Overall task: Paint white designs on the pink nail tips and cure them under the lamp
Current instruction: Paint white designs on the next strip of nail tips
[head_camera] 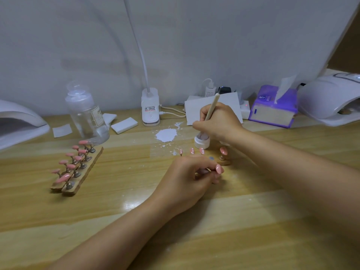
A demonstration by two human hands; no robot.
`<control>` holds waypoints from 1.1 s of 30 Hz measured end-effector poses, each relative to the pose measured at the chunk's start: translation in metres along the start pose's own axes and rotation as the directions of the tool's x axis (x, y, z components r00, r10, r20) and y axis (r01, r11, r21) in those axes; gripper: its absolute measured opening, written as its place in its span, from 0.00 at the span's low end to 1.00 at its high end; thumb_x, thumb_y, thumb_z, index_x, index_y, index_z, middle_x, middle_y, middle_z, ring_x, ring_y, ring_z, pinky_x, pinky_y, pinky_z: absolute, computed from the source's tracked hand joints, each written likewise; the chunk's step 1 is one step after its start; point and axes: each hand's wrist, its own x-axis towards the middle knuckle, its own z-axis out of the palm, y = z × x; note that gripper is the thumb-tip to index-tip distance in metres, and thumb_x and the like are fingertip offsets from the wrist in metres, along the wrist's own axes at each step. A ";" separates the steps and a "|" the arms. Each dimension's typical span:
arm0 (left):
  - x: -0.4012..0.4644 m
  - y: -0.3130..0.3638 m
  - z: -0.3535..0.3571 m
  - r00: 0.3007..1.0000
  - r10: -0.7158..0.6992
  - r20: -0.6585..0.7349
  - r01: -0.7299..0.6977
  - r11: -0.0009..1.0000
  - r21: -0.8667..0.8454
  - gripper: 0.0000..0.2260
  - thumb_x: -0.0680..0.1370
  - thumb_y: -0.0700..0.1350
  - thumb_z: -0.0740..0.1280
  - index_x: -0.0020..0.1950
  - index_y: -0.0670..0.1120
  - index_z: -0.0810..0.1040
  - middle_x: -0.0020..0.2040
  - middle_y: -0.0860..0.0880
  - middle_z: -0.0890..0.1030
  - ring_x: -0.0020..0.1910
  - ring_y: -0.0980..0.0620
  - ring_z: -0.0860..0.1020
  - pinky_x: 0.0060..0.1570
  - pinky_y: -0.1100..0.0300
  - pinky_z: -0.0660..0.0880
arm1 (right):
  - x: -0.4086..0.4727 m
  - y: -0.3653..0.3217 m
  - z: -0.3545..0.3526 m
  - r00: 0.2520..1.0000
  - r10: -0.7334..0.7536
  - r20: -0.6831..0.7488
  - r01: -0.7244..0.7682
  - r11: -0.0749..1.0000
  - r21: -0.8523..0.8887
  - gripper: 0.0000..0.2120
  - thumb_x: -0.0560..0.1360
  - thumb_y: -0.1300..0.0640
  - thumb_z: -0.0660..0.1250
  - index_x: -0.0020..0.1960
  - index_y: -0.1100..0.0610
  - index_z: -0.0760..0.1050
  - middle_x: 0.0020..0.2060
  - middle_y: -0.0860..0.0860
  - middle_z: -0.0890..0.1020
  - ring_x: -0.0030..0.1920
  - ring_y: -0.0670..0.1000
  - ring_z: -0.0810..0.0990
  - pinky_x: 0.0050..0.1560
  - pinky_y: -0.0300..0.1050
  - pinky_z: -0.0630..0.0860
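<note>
head view, over a wooden table (194, 221): the job stands partway, by the look of it. largest first, a white curing lamp (327, 100) sits at about two o'clock, mouth open toward the table; what lies inside is too dark to tell. part of a second lamp (21, 121) shows at nine o'clock. a purple tissue box (272, 112) rests just left of the right-hand lamp, a clear pump bottle (87, 115) stands at ten o'clock, and a clip-on desk light (150, 110) at twelve.

at eight o'clock two wooden holder strips (81, 172) carry plain pink nail tips (64, 179) on small stands, none showing white, so these seem still to be painted. near centre, three pink tips with white dots (191, 151) stand in a row just beyond the left hand, with one plain pink tip (223, 152) at their right. a patch of spilled white paint (166, 135) lies at twelve o'clock of them.

the person's right hand (218, 121) grips a pale-handled brush (211, 108), fingers curled round it, its tip down in a small white jar (202, 142), seemingly loading paint. the left hand (187, 176) is curled round what looks like a stand stem with a pink tip (219, 169) at its fingertips. judged from this, dotting has begun on a few tips; most painting and the curing remain.
</note>
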 end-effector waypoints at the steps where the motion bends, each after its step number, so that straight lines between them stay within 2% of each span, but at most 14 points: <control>1: 0.000 0.000 0.000 1.000 0.002 0.001 -0.002 1.000 0.000 0.06 0.73 0.31 0.66 0.42 0.39 0.81 0.33 0.52 0.79 0.36 0.54 0.79 0.41 0.69 0.72 | 0.000 0.000 0.000 1.000 -0.005 0.007 0.005 1.000 0.000 0.14 0.66 0.59 0.69 0.25 0.53 0.67 0.21 0.44 0.73 0.24 0.41 0.72 0.28 0.38 0.64; 6: 0.000 0.001 -0.001 1.000 0.019 -0.001 -0.019 1.000 0.018 0.06 0.73 0.31 0.66 0.42 0.39 0.81 0.33 0.52 0.80 0.36 0.55 0.79 0.42 0.71 0.71 | -0.003 0.004 -0.001 1.000 -0.002 0.011 0.001 1.000 0.019 0.15 0.65 0.59 0.69 0.25 0.53 0.66 0.22 0.45 0.73 0.29 0.45 0.71 0.30 0.40 0.66; 9: 0.000 0.001 -0.001 1.000 0.014 0.005 -0.014 1.000 0.016 0.06 0.73 0.30 0.66 0.42 0.38 0.81 0.33 0.56 0.79 0.36 0.56 0.79 0.42 0.73 0.70 | -0.007 0.003 -0.006 1.000 0.012 -0.010 -0.011 0.999 0.050 0.17 0.68 0.58 0.70 0.25 0.53 0.66 0.24 0.47 0.72 0.31 0.48 0.70 0.33 0.42 0.66; 13: 0.000 0.001 -0.002 1.000 0.003 0.009 -0.003 1.000 -0.014 0.05 0.73 0.31 0.67 0.41 0.39 0.81 0.34 0.55 0.80 0.34 0.63 0.78 0.42 0.72 0.72 | -0.024 -0.004 -0.020 0.977 0.034 -0.208 0.046 0.929 0.368 0.18 0.72 0.52 0.70 0.27 0.56 0.67 0.22 0.47 0.73 0.26 0.43 0.72 0.31 0.38 0.69; 16: 0.000 -0.001 -0.002 1.000 -0.008 0.001 0.008 1.000 -0.023 0.07 0.73 0.32 0.67 0.40 0.42 0.82 0.33 0.55 0.80 0.34 0.64 0.77 0.43 0.68 0.73 | -0.053 -0.012 -0.031 0.973 0.071 -0.220 0.070 0.817 0.572 0.17 0.72 0.47 0.68 0.29 0.55 0.72 0.20 0.48 0.76 0.22 0.42 0.73 0.26 0.32 0.70; 20: 0.000 -0.003 -0.002 1.000 0.002 -0.003 -0.002 1.000 0.000 0.06 0.73 0.33 0.68 0.41 0.42 0.83 0.33 0.53 0.81 0.35 0.65 0.77 0.45 0.75 0.70 | -0.093 -0.011 -0.029 0.978 0.103 -0.184 0.060 0.701 0.710 0.14 0.61 0.42 0.70 0.26 0.52 0.74 0.22 0.48 0.77 0.27 0.47 0.74 0.31 0.40 0.74; 22: 0.000 -0.003 -0.001 1.000 0.009 -0.004 -0.009 1.000 0.013 0.06 0.73 0.34 0.68 0.41 0.42 0.83 0.34 0.52 0.82 0.36 0.65 0.77 0.47 0.77 0.68 | -0.104 -0.007 -0.023 0.971 0.135 -0.195 0.050 0.686 0.726 0.16 0.57 0.42 0.71 0.26 0.53 0.72 0.24 0.54 0.76 0.29 0.51 0.74 0.34 0.44 0.72; 24: 0.000 -0.002 -0.001 1.000 0.019 0.001 -0.019 1.000 0.022 0.05 0.73 0.33 0.67 0.41 0.40 0.82 0.34 0.52 0.82 0.35 0.65 0.77 0.47 0.79 0.67 | -0.107 -0.005 -0.019 0.965 0.142 -0.221 0.060 0.698 0.713 0.20 0.58 0.44 0.72 0.26 0.58 0.68 0.26 0.62 0.73 0.29 0.52 0.71 0.34 0.44 0.70; 27: 0.000 -0.002 -0.001 1.000 0.027 0.010 -0.027 0.999 0.030 0.07 0.73 0.31 0.67 0.40 0.40 0.82 0.33 0.54 0.81 0.35 0.68 0.76 0.45 0.79 0.67 | -0.107 -0.004 -0.017 0.966 0.096 -0.240 0.099 0.719 0.688 0.22 0.67 0.57 0.73 0.26 0.65 0.62 0.20 0.55 0.68 0.21 0.45 0.69 0.27 0.34 0.67; 30: 0.001 -0.002 -0.002 0.999 0.022 0.028 -0.024 0.999 0.047 0.10 0.73 0.31 0.66 0.41 0.44 0.83 0.33 0.59 0.79 0.33 0.69 0.75 0.42 0.77 0.68 | -0.107 -0.002 -0.014 0.977 0.065 -0.202 0.096 0.716 0.692 0.20 0.69 0.72 0.66 0.26 0.60 0.61 0.17 0.48 0.65 0.17 0.40 0.70 0.22 0.30 0.65; 33: 0.002 -0.002 -0.002 0.999 0.024 0.027 -0.026 0.998 0.054 0.10 0.73 0.31 0.67 0.41 0.44 0.83 0.33 0.58 0.79 0.34 0.69 0.75 0.43 0.78 0.67 | -0.106 -0.002 -0.014 0.980 0.053 -0.191 0.100 0.699 0.708 0.20 0.68 0.76 0.62 0.26 0.58 0.60 0.16 0.46 0.65 0.16 0.39 0.70 0.21 0.29 0.64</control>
